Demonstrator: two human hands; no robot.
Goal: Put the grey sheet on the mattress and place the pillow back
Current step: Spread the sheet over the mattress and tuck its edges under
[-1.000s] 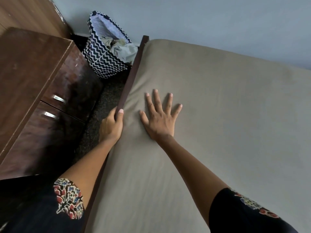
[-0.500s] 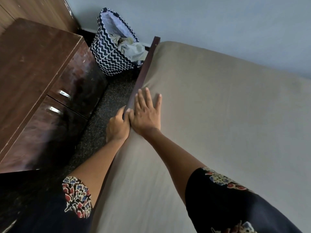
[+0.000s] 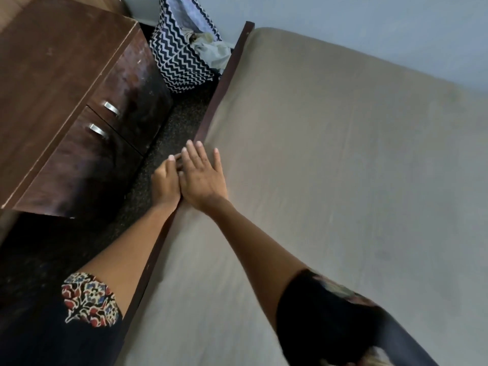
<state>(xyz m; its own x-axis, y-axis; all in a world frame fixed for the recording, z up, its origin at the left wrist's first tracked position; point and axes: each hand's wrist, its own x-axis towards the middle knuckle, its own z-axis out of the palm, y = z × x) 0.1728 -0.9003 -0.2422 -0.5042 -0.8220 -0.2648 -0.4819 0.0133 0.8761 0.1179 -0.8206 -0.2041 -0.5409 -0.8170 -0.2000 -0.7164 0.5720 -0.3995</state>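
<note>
Grey sheet (image 3: 330,167) under flat right hand (image 3: 202,178).

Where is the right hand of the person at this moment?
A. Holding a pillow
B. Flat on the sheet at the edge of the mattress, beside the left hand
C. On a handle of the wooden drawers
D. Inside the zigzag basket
B: the right hand lies open and flat on the grey sheet by the dark bed frame, close beside the left hand.
</note>
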